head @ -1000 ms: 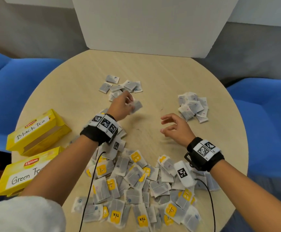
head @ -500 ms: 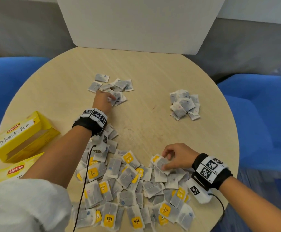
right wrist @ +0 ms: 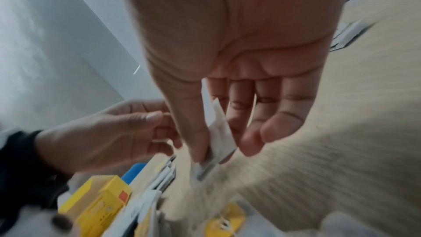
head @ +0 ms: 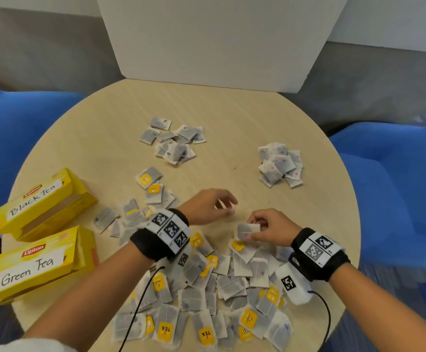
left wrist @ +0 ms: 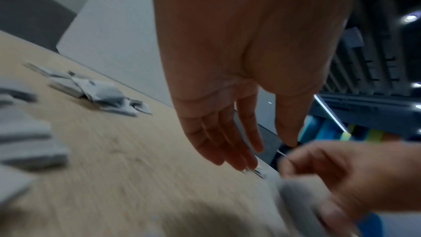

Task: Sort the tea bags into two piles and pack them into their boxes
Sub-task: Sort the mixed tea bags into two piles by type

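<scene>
I am pinching one tea bag (head: 248, 231) between the thumb and fingers of my right hand (head: 270, 231), just above the near heap (head: 207, 295), which is still holding most of the bags. My left hand (head: 207, 205) is hovering beside it, fingers loosely spread and, I judge, empty. Beyond my fingertips two small piles are growing, left pile (head: 174, 142) and right pile (head: 280, 163). Both boxes (head: 39, 207) are sitting left of my left wrist; nothing looks packed. Bare table (head: 232, 118) is lying ahead, its edge close by my right wrist
</scene>
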Action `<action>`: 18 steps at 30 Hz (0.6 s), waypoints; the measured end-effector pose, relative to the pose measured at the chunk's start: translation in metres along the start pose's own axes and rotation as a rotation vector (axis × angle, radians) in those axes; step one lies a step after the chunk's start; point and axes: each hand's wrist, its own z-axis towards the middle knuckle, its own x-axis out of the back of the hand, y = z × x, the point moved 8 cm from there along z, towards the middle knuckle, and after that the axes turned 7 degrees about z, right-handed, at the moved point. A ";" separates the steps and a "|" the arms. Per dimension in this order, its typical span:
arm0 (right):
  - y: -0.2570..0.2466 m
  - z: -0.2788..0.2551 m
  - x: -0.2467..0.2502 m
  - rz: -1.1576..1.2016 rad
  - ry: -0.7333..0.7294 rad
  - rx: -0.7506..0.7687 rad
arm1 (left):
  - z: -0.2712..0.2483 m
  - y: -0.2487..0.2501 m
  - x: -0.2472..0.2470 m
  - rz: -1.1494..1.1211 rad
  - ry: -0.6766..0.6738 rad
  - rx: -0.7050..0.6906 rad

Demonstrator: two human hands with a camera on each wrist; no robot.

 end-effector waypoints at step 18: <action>0.018 0.028 0.117 0.507 0.681 -0.175 | -0.042 -0.031 -0.040 -0.029 0.061 0.235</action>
